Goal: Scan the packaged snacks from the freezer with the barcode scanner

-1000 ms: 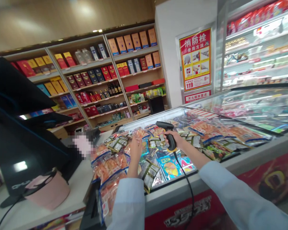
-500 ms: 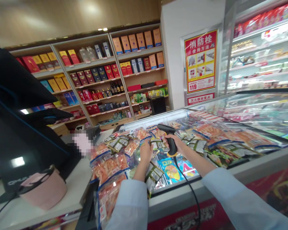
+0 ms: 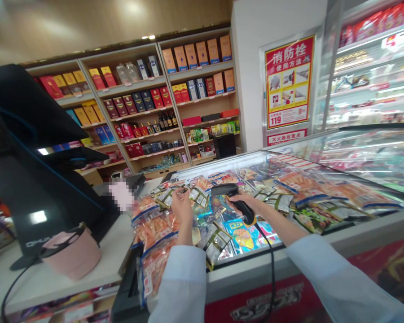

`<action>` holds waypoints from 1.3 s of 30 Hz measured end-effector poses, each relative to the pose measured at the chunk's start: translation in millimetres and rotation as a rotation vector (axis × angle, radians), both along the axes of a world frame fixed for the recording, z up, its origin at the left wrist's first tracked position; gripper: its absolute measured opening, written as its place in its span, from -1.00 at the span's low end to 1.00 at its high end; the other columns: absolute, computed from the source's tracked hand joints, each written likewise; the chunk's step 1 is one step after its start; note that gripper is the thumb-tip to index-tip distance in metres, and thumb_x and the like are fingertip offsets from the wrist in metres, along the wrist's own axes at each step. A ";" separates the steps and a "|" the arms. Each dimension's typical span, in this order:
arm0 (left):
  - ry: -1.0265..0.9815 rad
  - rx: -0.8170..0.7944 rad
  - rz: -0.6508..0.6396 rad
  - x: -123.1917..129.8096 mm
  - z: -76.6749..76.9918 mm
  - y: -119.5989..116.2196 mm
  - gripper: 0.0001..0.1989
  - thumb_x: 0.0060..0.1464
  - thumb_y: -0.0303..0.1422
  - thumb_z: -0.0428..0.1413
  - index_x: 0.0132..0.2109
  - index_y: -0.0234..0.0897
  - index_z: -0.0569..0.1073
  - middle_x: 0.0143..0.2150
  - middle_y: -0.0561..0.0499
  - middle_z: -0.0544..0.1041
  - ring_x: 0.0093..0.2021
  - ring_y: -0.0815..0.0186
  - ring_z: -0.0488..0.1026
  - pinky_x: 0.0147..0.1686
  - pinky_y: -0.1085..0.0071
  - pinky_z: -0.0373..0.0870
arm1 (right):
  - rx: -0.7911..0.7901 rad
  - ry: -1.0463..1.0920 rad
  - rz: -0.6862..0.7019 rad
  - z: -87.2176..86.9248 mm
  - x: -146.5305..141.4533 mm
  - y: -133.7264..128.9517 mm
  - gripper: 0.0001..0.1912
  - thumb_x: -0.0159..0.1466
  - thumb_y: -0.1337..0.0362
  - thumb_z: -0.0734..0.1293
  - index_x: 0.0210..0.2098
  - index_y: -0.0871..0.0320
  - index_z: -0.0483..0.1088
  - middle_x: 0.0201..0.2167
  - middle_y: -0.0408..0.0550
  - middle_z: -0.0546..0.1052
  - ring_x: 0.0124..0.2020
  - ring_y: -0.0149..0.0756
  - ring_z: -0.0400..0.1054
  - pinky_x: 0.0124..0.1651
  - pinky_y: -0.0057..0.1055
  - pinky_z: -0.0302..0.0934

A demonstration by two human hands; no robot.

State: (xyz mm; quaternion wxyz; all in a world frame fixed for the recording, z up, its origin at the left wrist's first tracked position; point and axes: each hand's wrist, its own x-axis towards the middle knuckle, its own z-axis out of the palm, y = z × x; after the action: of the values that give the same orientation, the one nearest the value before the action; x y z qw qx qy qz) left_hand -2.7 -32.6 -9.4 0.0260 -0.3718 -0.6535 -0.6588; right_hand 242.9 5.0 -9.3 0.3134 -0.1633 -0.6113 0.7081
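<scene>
A green-and-silver packet (image 3: 199, 196) is pinched at its left edge by my left hand (image 3: 182, 205), above the packaged food in the freezer. Wrapped round the handle of a black barcode scanner (image 3: 245, 212) is my right hand (image 3: 248, 201); the scanner's head points left, near the packet, and its cable hangs down over the freezer's front. Orange-filled clear bags (image 3: 156, 229) lie left of my left hand. Below both hands are another green-and-silver packet (image 3: 217, 242) and a blue-and-yellow packet (image 3: 242, 235).
At the left, a counter (image 3: 112, 251) bears a pink container (image 3: 72, 253) and a black terminal (image 3: 37, 179). The freezer's front rim (image 3: 242, 264) runs below my forearms. Shelves (image 3: 144, 83) of boxes and bottles stand behind, with a red poster (image 3: 289, 80) on the wall.
My left hand has moved left and slightly up, with the green-and-silver packet. The scanner's head has shifted left and tilted toward the packet. The camera view has shifted slightly.
</scene>
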 end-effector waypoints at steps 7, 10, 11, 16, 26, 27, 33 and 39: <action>-0.177 0.170 0.115 -9.7 2.8 -3.3 -0.73 -0.03 -0.20 0.21 -0.22 -0.23 0.38 -0.46 0.13 0.48 -0.41 0.33 0.46 -0.26 0.38 0.34 | 0.054 -0.061 0.080 -1.9 -0.5 -5.7 -0.76 0.07 0.14 0.38 -0.46 0.19 0.32 -0.66 -0.19 0.43 -0.79 -0.52 0.17 -0.76 -0.57 0.01; -0.146 0.197 0.141 -8.9 4.3 -5.2 -0.75 -0.01 -0.18 0.19 -0.24 -0.21 0.39 -0.46 0.13 0.47 -0.41 0.34 0.46 -0.26 0.40 0.33 | 0.086 -0.069 0.139 -2.7 0.7 -4.6 -0.76 0.10 0.14 0.38 -0.44 0.21 0.34 -0.62 -0.16 0.47 -0.79 -0.52 0.20 -0.75 -0.58 0.05; -0.132 0.199 0.147 -8.9 4.2 -5.3 -0.75 -0.01 -0.17 0.19 -0.24 -0.21 0.39 -0.46 0.13 0.47 -0.41 0.34 0.46 -0.26 0.40 0.33 | 0.093 -0.076 0.161 -2.9 1.0 -4.3 -0.76 0.11 0.15 0.38 -0.43 0.21 0.34 -0.61 -0.16 0.47 -0.78 -0.52 0.21 -0.74 -0.58 0.06; -0.103 0.227 0.145 -10.8 1.6 -3.5 -0.73 -0.02 -0.15 0.19 -0.24 -0.21 0.40 -0.46 0.13 0.47 -0.39 0.32 0.47 -0.26 0.39 0.33 | 0.077 -0.115 0.190 -4.4 1.6 -4.2 -0.77 0.11 0.16 0.38 -0.42 0.21 0.34 -0.61 -0.16 0.47 -0.77 -0.52 0.21 -0.74 -0.58 0.06; -0.134 0.257 0.130 -9.0 3.6 -4.6 -0.73 -0.02 -0.18 0.20 -0.23 -0.22 0.39 -0.48 0.14 0.44 -0.41 0.33 0.44 -0.29 0.40 0.30 | 0.066 -0.102 0.184 -2.6 2.0 -7.1 -0.75 0.10 0.15 0.38 -0.37 0.19 0.31 -0.63 -0.19 0.44 -0.78 -0.49 0.21 -0.74 -0.56 0.08; -0.137 0.255 0.129 -8.8 3.9 -5.0 -0.73 -0.02 -0.19 0.21 -0.23 -0.23 0.39 -0.48 0.14 0.44 -0.41 0.33 0.44 -0.30 0.40 0.30 | 0.063 -0.106 0.177 -2.2 2.0 -7.6 -0.74 0.10 0.15 0.39 -0.36 0.19 0.31 -0.64 -0.20 0.43 -0.78 -0.50 0.20 -0.75 -0.56 0.07; -0.140 0.243 0.135 -7.7 5.3 -6.9 -0.75 -0.03 -0.22 0.21 -0.24 -0.22 0.39 -0.48 0.15 0.43 -0.42 0.34 0.42 -0.30 0.41 0.29 | 0.060 -0.115 0.166 0.9 2.5 -10.6 -0.73 0.07 0.15 0.39 -0.37 0.18 0.30 -0.65 -0.21 0.42 -0.78 -0.51 0.19 -0.76 -0.58 0.04; -0.163 0.261 0.138 -9.3 3.6 -6.2 -0.83 0.01 -0.29 0.16 -0.24 -0.22 0.39 -0.46 0.13 0.40 -0.41 0.33 0.40 -0.29 0.40 0.31 | 0.103 -0.084 0.171 6.4 2.5 -15.0 -0.77 0.09 0.17 0.36 -0.38 0.20 0.32 -0.64 -0.19 0.44 -0.79 -0.52 0.18 -0.76 -0.58 -0.01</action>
State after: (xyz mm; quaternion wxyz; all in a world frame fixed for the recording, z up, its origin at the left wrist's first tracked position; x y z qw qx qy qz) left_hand -12.0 -38.7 -5.9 0.0658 -0.2648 -0.5864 -0.7627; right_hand 245.3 -10.0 -2.9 0.2341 -0.1238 -0.6712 0.6923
